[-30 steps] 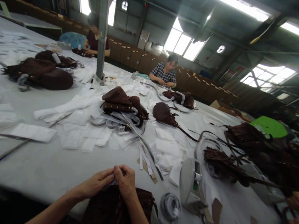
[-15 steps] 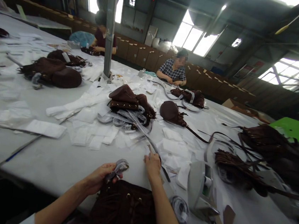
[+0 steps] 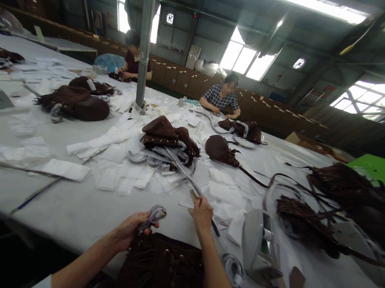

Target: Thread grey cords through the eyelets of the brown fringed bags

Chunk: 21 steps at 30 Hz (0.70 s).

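Note:
My left hand (image 3: 127,232) is closed around a plastic-wrapped strap end (image 3: 156,214), with a bit of metal showing at its tip. Below it a dark brown fringed bag (image 3: 165,271) with small gold eyelets lies at the table's near edge. My right hand (image 3: 203,214) has its fingers closed on a narrow tan strip (image 3: 193,195), just above the table and right of the bag's top. Its fingertips are partly hidden by the back of the hand. A coiled plastic-wrapped strap (image 3: 233,269) rests beside my right forearm.
Loose white paper pieces (image 3: 224,191) cover much of the white table (image 3: 102,212). A grey tape dispenser (image 3: 259,242) stands at the right. Several brown bags (image 3: 160,136) lie farther back. A metal post (image 3: 144,42) rises from the table, and two people (image 3: 220,97) sit beyond.
My right hand has lifted slightly and shifted right, and more of the tan strip shows. My left hand keeps hold of the wrapped strap end. The view has tilted up a little.

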{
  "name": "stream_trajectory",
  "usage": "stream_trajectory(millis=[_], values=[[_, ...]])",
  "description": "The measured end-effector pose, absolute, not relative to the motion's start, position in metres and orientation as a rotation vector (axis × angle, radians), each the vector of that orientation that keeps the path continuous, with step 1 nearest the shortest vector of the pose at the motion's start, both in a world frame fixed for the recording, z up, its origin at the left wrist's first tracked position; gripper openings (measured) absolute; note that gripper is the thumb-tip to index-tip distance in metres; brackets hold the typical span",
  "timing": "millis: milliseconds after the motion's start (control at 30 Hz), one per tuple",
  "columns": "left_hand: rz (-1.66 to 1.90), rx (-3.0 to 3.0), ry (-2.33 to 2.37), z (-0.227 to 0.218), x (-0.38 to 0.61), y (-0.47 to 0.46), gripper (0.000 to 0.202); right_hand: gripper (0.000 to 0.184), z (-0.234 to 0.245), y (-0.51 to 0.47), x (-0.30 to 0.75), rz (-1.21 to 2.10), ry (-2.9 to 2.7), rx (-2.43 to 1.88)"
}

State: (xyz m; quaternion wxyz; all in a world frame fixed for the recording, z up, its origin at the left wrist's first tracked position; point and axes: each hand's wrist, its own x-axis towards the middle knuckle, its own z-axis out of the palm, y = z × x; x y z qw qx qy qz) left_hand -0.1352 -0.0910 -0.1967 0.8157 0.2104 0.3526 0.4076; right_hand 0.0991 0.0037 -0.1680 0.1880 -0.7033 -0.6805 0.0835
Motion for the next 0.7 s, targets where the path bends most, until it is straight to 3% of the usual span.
stream_trajectory(millis=[100,333,700], values=[[0.88,0.453,0.748,-0.188,-0.134,-0.092,0.029,0.041,-0.146,-0.023,0.093,0.453,-1.866,-1.791],[0.909,0.565,0.77,-0.178,-0.131,-0.096,0.023,0.034,-0.125,-0.104,0.068,1.258,-1.705,-1.398],[0.99,0.744,0.784,-0.165,-0.121,-0.1,0.038,0.032,-0.132,-0.11,0.034,1.101,-1.605,-1.563]])
